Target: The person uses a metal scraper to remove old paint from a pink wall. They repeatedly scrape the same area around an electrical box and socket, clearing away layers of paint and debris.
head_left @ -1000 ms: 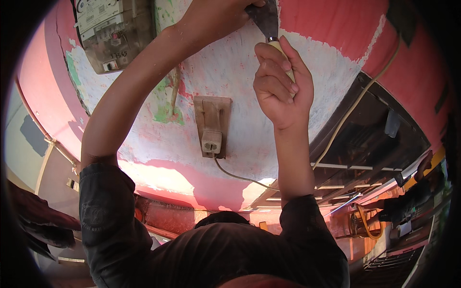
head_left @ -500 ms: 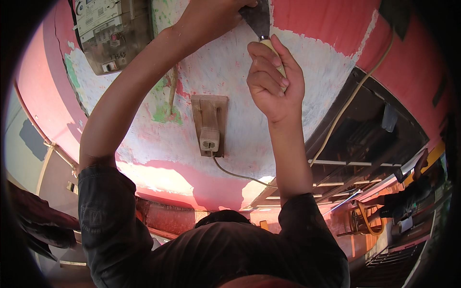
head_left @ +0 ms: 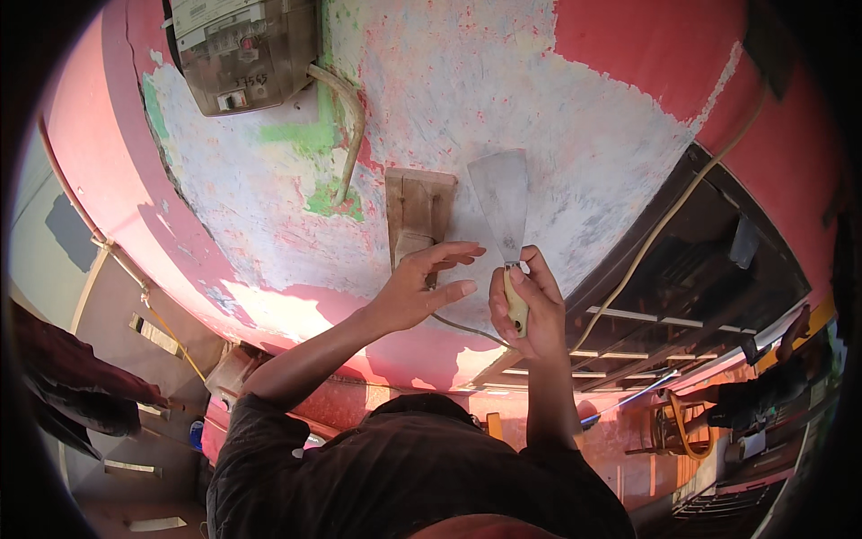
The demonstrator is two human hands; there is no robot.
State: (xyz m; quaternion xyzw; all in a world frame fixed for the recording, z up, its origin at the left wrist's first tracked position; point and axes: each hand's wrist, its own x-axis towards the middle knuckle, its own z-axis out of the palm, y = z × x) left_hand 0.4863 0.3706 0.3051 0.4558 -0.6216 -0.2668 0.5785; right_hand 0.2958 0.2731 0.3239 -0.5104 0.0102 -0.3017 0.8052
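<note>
A scraper [head_left: 503, 202] with a wide metal blade and a pale yellow handle is held in my right hand [head_left: 530, 303], blade pointing up in front of the wall. My left hand [head_left: 427, 283] hovers to the left of it, fingers apart and curved, holding nothing. Behind that hand is a wooden block [head_left: 419, 199] fixed to the wall; the socket on it is mostly covered by my fingers. The wall [head_left: 467, 99] around is scraped to a patchy white, with red paint [head_left: 660, 54] still on it at the upper right and green patches [head_left: 301, 135] at the left.
An electricity meter [head_left: 241, 58] is mounted at the upper left, a thick cable [head_left: 352, 126] curving down from it. At the right are a dark window [head_left: 709, 234] and a hanging cord [head_left: 639, 211]. A wooden chair [head_left: 669, 424] stands at the lower right, near another person [head_left: 763, 382].
Both hands have come down from high on the wall. My left hand has left the scraper's blade and now hangs apart from it, while the scraper stays in my right hand.
</note>
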